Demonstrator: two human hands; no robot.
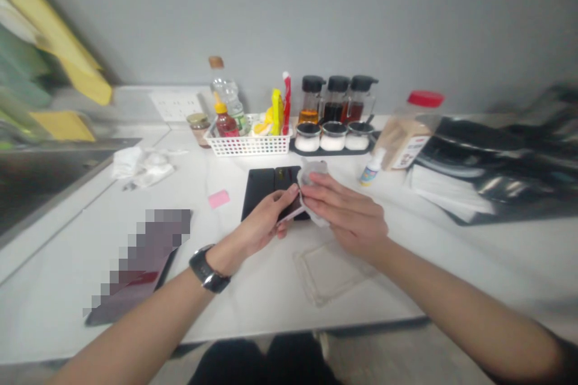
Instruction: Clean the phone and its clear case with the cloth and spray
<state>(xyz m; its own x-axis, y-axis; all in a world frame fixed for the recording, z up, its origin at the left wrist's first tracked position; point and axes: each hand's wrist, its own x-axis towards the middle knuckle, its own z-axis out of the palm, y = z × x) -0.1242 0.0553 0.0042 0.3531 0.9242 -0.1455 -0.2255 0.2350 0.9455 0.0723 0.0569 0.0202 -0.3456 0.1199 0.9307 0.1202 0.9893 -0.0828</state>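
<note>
Near the middle of the counter, my left hand (266, 219) is closed on a thin phone-like device (290, 213), tilted up with a pale pinkish edge. My right hand (345, 207) presses a crumpled white tissue (318, 216) against the device's right end, its fingers together. Behind and below my hands lies a flat black item (259, 189) in two panels. A clear, frame-like case (332, 274) rests on the counter below my right hand.
Tablet-like slab (130, 295) lies front left; pink sponge (219, 198) and tissues (142, 165) farther back. White basket (250, 145), condiment jars (333, 137), small bottle (371, 169) and red-lidded jar (406, 135) line the back. Black pans (478, 150) stand right; a sink (49, 174) is left.
</note>
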